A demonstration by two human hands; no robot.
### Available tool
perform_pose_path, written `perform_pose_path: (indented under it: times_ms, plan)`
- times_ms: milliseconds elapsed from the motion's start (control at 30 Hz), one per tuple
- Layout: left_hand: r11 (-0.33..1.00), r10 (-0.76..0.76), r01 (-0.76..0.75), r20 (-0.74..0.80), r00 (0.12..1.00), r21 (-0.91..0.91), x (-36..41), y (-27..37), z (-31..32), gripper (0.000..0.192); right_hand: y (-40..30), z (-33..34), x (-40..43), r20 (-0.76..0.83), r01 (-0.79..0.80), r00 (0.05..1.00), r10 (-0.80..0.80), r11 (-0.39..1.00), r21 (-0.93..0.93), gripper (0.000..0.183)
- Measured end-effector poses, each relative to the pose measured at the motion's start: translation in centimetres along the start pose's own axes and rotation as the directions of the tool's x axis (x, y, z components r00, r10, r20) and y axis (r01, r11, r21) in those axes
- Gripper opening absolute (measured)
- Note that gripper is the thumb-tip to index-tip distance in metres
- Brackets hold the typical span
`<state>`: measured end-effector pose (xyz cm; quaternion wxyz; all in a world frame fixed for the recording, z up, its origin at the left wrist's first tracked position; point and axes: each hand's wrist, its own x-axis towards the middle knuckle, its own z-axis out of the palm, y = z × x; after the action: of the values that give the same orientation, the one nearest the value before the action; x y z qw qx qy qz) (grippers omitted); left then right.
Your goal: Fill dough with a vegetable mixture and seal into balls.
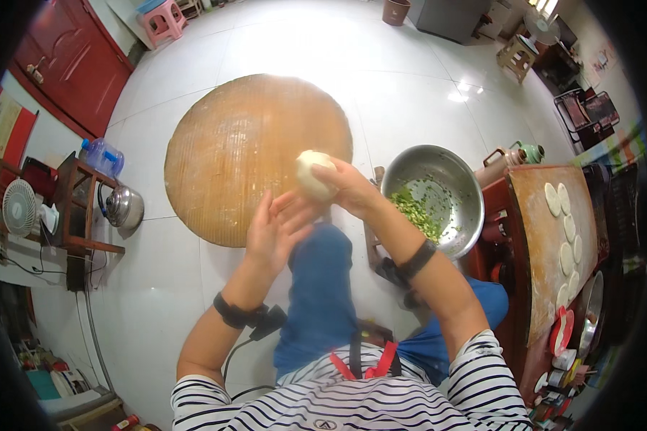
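Observation:
My right hand holds a pale, rounded piece of dough between thumb and fingers. Just below and left of it, my left hand is palm up with its fingers spread, the fingertips close to the dough; whether they touch it I cannot tell. Both hands are over the near right part of a large round wooden board. To the right stands a steel bowl with chopped green filling in it. Several flat dough rounds lie on a floured rectangular board farther right.
Thermos flasks stand behind the rectangular board. A steel kettle is on the floor at left, by a wooden stand with a small fan. Small jars and a red-rimmed dish are at the lower right.

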<state>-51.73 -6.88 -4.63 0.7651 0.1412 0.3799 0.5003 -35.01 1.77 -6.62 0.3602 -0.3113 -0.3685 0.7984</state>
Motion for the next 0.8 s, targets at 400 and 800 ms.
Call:
perform_pose_path:
  times_ms: [400,800]
  plan:
    - [0.998,0.043,-0.033,-0.202,0.978,0.054,2.2,-1.1,-4.3,0.050,3.2,3.5,10.2,0.543,0.453,0.729,-0.418,-0.301,-0.839,0.044]
    - [0.909,0.008,-0.064,0.136,0.991,0.413,4.1,-8.0,6.2,0.026,-8.1,-11.9,-20.6,-0.212,-0.168,0.793,-0.571,0.130,-0.977,0.028]
